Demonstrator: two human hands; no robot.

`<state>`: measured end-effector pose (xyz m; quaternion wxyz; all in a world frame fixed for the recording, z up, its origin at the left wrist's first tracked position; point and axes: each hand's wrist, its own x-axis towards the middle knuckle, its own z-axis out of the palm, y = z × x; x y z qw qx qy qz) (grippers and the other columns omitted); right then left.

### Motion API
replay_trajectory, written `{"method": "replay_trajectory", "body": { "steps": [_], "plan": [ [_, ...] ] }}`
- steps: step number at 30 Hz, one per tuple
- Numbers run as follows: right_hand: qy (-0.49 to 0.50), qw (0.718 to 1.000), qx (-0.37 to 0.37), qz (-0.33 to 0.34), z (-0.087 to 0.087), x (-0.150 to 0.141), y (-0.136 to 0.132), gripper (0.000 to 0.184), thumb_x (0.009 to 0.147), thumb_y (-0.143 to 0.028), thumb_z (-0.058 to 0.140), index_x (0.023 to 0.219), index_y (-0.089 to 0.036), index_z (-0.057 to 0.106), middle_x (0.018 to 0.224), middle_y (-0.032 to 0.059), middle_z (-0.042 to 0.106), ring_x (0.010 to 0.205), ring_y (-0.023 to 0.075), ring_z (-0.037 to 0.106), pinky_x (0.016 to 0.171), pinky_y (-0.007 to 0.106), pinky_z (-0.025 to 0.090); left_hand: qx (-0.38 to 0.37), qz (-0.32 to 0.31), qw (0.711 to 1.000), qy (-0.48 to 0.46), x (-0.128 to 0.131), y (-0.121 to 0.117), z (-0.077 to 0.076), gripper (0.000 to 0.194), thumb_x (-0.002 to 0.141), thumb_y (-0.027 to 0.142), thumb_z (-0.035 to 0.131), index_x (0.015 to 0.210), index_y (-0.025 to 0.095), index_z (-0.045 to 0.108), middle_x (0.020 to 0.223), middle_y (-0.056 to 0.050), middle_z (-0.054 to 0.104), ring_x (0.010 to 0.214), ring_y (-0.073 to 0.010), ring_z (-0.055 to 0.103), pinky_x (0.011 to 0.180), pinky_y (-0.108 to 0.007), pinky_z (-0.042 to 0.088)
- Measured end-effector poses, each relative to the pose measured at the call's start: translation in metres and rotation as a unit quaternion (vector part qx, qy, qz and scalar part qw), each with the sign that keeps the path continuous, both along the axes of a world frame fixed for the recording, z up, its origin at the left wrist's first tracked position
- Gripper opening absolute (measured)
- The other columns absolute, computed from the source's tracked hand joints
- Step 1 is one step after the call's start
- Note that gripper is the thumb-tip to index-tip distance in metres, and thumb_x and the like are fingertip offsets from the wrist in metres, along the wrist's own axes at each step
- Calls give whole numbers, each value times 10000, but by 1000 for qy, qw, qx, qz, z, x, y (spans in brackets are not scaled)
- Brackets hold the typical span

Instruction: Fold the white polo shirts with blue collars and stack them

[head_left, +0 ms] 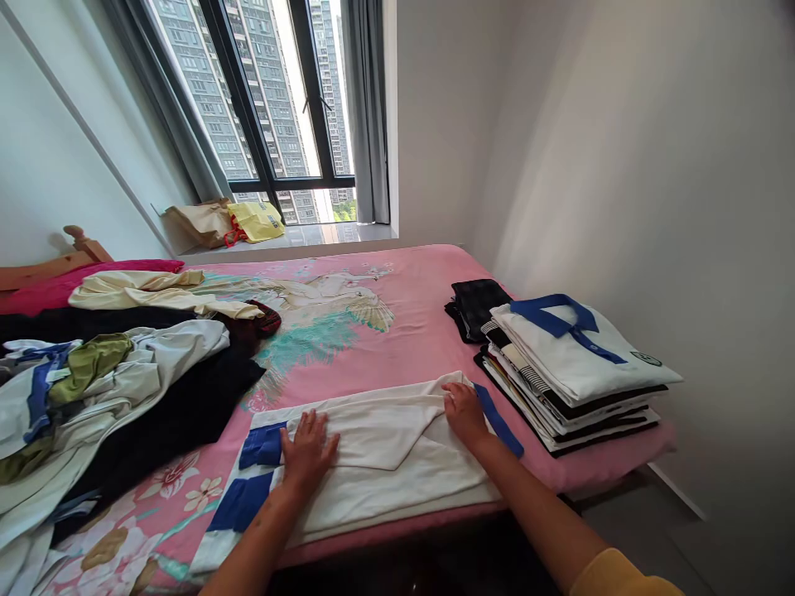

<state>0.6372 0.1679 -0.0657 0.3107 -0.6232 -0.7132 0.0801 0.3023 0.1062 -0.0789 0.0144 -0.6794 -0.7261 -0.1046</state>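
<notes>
A white polo shirt (385, 488) with blue cuffs and a blue collar lies face down along the bed's near edge, its sides and sleeves folded inward. My left hand (307, 451) rests flat on it beside the blue cuffs (264, 445), fingers spread. At the collar end, my right hand (464, 414) has its fingers bent on the cloth and seems to pinch it near the shoulder. Part of the blue collar (498, 420) shows past that hand. Folded white and black clothes form a stack (568, 372) to the right, topped by a white shirt with a blue collar.
Loose clothes (124, 389) are heaped on the left of the pink bedsheet (410, 323). Behind the stack sits a folded black garment (478, 302). Paper and yellow bags (254, 222) stand on the windowsill. A wall runs along the right.
</notes>
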Motion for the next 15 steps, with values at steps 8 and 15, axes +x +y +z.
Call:
{"method": "replay_trajectory", "body": {
  "steps": [8,15],
  "plan": [
    [-20,988,5,156,9,-17,2,306,841,-156,393,1034,-178,630,1048,57,649,1049,165,531,979,299,362,67,-252,959,-115,107,25,1,446,852,93,284,1104,201,635,1254,-45,604,1272,-163,445,1110,-409,303],
    [-97,986,-114,78,-11,-5,12,414,899,-333,388,1250,-153,514,1342,134,490,1294,271,350,1081,551,107,-18,-65,997,-25,121,38,-6,495,889,307,351,1369,207,415,1474,-63,341,1381,-269,245,1106,-593,104]
  ]
}}
